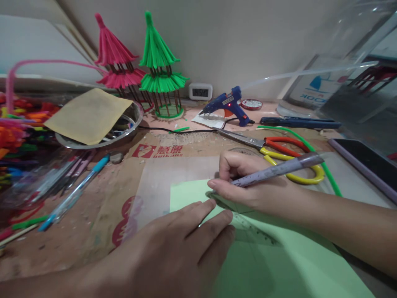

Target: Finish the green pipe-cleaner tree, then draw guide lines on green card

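Note:
My right hand [248, 182] is closed around a pale purple patterned pen [276, 169], slanting up to the right; its tip is hidden behind the fingers. Below it lies a sheet of light green paper [248, 269]. On the sheet rests a clear plastic ruler [257, 229] with printed marks, its full shape partly covered. My left hand [192, 240] lies flat with fingers stretched out over the paper and the ruler's left end. Just behind my right hand are scissors [288, 151] with red and yellow handles.
Behind stand a pink [116, 49] and a green pipe-cleaner tower [161, 49], a blue glue gun [228, 103] and a small digital clock [200, 91]. Left are a metal bowl [136, 120], pens [77, 190] and colourful pipe cleaners [18, 132]. A phone [369, 161] lies right.

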{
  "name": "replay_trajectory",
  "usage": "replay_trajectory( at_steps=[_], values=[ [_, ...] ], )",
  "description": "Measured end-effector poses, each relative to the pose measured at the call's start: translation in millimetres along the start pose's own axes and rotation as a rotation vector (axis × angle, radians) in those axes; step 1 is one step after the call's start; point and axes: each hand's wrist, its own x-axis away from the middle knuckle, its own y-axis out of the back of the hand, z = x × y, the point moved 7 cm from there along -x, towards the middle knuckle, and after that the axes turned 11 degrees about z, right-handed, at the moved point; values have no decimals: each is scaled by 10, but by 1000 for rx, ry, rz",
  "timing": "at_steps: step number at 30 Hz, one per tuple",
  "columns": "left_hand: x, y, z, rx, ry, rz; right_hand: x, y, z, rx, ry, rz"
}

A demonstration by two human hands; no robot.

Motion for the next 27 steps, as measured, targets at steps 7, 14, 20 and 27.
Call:
replay_trajectory(
  at_steps=[7,14,20,27],
  values=[
    [38,-50,-14,-6,-12,17,-6,13,63,44,43,-13],
    [24,1,2,4,33,-30,-5,25,66,46,68,-25],
    [12,-32,1,-30,6,35,7,31,27,-8,37,-40],
    [-20,-28,-33,-82,10,28,1,9,53,1,17,-17]
  ],
)
